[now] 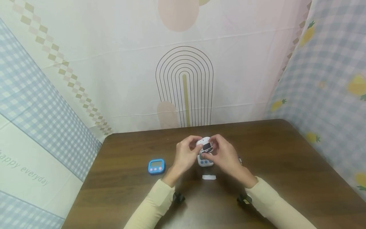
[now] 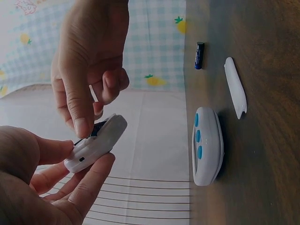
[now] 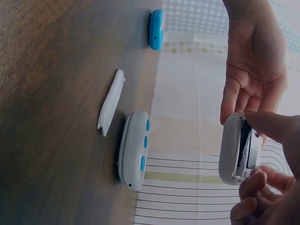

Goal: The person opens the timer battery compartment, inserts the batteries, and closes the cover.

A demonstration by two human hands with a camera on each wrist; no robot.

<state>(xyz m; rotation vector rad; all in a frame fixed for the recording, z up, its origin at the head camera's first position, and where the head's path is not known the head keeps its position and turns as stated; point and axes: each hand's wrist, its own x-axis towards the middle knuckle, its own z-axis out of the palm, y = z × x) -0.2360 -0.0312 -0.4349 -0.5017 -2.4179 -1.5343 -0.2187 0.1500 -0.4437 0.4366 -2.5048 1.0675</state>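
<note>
White plastic is showing between the two hands: a rounded, pocket-sized electronic device with a dark, open recess is being held up above the dark brown wood-grain table. The left hand is gripping its body between thumb and fingers. The right hand is grasping the opened side, its thumb pressing by a dark, elongated piece in the recess and its other fingers curling at the edge; whether that piece is a battery, the views are not making certain.

Below, a white rounded timer with three blue buttons is standing on the table, and a narrow white plastic strip, shaped like a battery cover, is lying near it. A small dark-blue cylindrical battery is resting farther to the right, while a bright blue timer with pink buttons is sitting well apart to the left.

The step in hand is seemingly work inside the battery recess. The next move is probably calling for a steady left hold while the right thumb is applying careful, even pressure along the dark piece.
</note>
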